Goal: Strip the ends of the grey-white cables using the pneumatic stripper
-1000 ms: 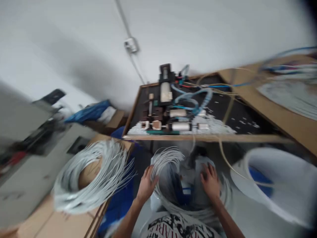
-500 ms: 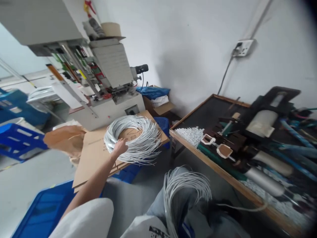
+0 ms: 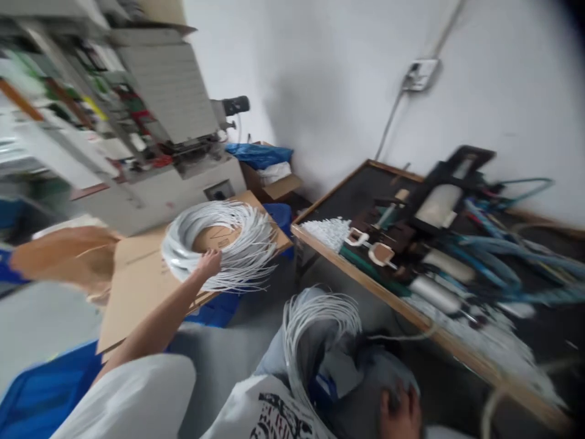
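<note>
My left hand [image 3: 210,263] reaches out to a coiled bundle of white cables [image 3: 247,244], its fingers closed around the near inner part of the ring. Loose cable ends fan out on the right of that bundle, which lies on flat cardboard [image 3: 132,292]. A second bunch of white cables [image 3: 320,314] is draped over my lap, bent in an arch. At the bottom right, my right hand [image 3: 401,414] rests on my knee, fingers apart and holding nothing visible.
To the right stands a wood-edged bench [image 3: 365,280] bearing a clamp device [image 3: 411,244], hoses and a heap of small white pieces [image 3: 326,230]. A large machine [image 3: 164,91] rises at the left. A blue bin [image 3: 46,390] sits on the floor, lower left.
The view has swung to the right, shifting everything leftward. My right hand has come into view on my knee. My left hand stays on the cable bundle.
</note>
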A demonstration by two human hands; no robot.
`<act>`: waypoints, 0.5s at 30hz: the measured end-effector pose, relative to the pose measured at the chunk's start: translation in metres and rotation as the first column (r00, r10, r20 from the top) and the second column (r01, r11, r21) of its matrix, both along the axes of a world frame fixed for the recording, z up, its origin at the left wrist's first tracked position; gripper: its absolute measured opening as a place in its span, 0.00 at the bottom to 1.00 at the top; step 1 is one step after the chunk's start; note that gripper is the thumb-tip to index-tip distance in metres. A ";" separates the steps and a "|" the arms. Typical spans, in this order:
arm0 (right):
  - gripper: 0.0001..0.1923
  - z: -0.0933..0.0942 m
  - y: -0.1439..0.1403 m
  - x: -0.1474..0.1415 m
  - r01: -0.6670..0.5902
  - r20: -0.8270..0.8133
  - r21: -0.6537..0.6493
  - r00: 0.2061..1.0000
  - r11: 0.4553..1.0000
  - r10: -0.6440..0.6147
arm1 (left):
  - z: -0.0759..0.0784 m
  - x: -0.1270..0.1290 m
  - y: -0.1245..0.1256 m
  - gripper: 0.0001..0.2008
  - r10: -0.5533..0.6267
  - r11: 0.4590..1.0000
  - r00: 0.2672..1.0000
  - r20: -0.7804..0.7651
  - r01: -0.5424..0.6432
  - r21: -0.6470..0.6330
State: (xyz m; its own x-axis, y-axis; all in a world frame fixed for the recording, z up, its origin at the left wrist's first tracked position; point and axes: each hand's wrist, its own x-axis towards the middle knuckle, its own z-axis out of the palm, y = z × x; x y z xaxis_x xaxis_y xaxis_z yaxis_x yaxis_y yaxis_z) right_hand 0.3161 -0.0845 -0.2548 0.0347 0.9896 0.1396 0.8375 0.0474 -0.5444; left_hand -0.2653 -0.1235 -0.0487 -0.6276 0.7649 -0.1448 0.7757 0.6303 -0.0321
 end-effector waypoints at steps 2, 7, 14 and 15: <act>0.35 0.007 0.001 -0.003 0.089 0.012 -0.050 0.996 0.995 -0.089 | 0.000 0.025 0.013 0.23 -0.103 0.994 0.994 -0.021 0.104 0.045; 0.23 0.028 0.003 -0.027 0.260 0.033 -0.220 0.965 0.940 -0.259 | -0.029 0.139 0.041 0.23 -0.437 0.741 0.899 0.016 0.350 0.573; 0.16 0.064 -0.016 -0.102 0.026 -0.137 -0.422 0.986 0.906 -0.092 | -0.087 0.281 0.055 0.36 -0.722 0.654 0.678 0.139 0.602 0.459; 0.15 0.068 -0.024 -0.114 -0.048 -0.193 -0.447 0.980 0.893 -0.044 | -0.091 0.285 0.058 0.35 -0.733 0.648 0.669 0.120 0.635 0.421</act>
